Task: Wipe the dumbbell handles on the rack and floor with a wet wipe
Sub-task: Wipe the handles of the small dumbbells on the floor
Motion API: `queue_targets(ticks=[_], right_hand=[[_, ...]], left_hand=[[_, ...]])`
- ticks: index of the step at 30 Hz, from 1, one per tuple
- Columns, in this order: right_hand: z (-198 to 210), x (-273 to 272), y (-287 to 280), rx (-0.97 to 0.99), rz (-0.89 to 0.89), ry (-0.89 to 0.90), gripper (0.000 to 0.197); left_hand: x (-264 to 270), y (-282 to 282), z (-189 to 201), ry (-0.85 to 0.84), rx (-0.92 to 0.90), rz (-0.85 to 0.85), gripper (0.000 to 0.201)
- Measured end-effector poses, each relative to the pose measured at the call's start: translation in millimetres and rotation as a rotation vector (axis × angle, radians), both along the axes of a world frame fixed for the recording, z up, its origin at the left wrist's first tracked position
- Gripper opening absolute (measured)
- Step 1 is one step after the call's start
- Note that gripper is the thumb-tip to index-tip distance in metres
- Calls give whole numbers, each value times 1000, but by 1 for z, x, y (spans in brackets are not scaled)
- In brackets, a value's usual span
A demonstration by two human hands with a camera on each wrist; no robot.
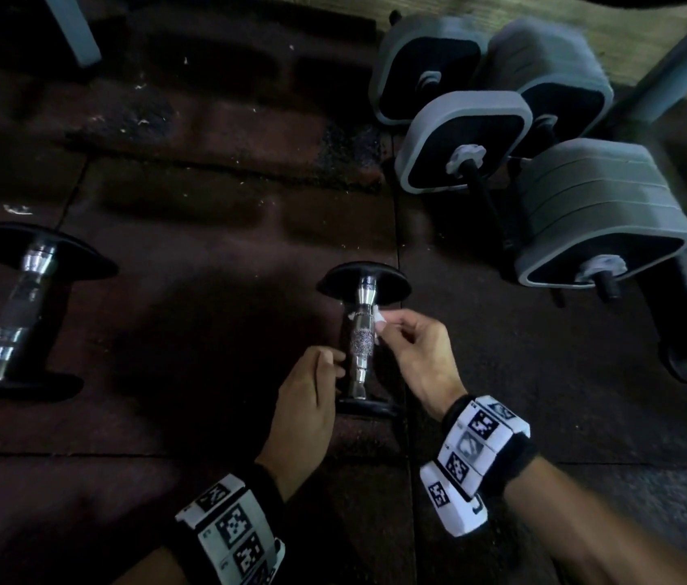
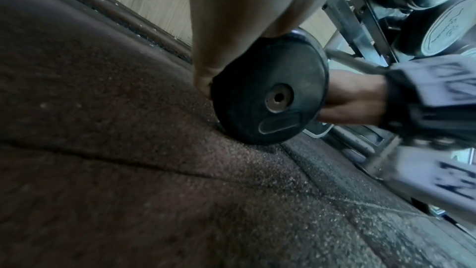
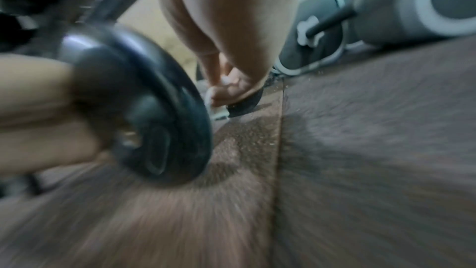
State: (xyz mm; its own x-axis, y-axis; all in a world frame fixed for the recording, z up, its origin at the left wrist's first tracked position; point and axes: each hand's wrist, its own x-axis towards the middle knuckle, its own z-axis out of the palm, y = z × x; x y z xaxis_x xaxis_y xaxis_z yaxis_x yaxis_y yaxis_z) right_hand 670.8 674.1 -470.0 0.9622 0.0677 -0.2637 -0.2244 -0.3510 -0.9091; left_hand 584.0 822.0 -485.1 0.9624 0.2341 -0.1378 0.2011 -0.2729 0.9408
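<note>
We see our right hand point(image 1: 413, 352) with fingers curled, pinching a small white wet wipe point(image 1: 378, 318) against the right side of the chrome, knurled handle point(image 1: 361, 344) of a small dumbbell with black round end plates point(image 1: 365, 282). Our left hand point(image 1: 312, 399) comes in from the other side, its fingers bent and their tips touching the lower part of that handle; whether they actually close round it we cannot tell. Both wrists wear black bands carrying white blocks printed with black square markers point(image 1: 479, 449).

The dumbbell lies on the floor point(image 1: 189, 289), a dark reddish-brown rubber surface of speckled tiles with visible seams, one seam running just beside the near end plate. In the left wrist view the near black plate point(image 2: 270, 91) rests on edge on the rubber, with our right hand behind it. The right wrist view is blurred, yet shows the wipe point(image 3: 215, 107) under the fingertips near the far plate.

Well apart, towards the left edge of the floor, a second chrome-handled dumbbell with black plates point(image 1: 25, 306) lies on the tiles. Towards the far right stand two large adjustable dumbbells with grey square plates and black bars point(image 1: 544, 183). Beyond them runs a pale wooden wall point(image 1: 586, 19), and a grey metal rack holding round-ended dumbbells point(image 2: 438, 27) shows in the left wrist view.
</note>
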Motion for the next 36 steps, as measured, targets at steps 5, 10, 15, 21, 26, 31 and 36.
queue_targets(ticks=[5,10,15,21,26,31,36], right_hand=[[7,-34,-24,48,213,23,7],[10,-25,-27,-128,360,-242,19],[2,19,-4,-319,257,-537,15],[17,5,-4,-243,483,-413,15],[32,-7,-17,-223,889,-267,18],[16,23,-6,-398,753,-552,21],[13,40,3,-427,501,-528,20]], left_hand=[[-1,2,1,6,-44,-13,29],[0,2,-1,2,-50,-48,36],[0,3,-8,-20,-35,-27,33],[-3,10,-8,-28,-37,-31,47],[-3,9,-7,-33,-27,-21,39],[-3,6,-7,-14,15,-8,27],[-2,10,-2,-3,60,-22,26]])
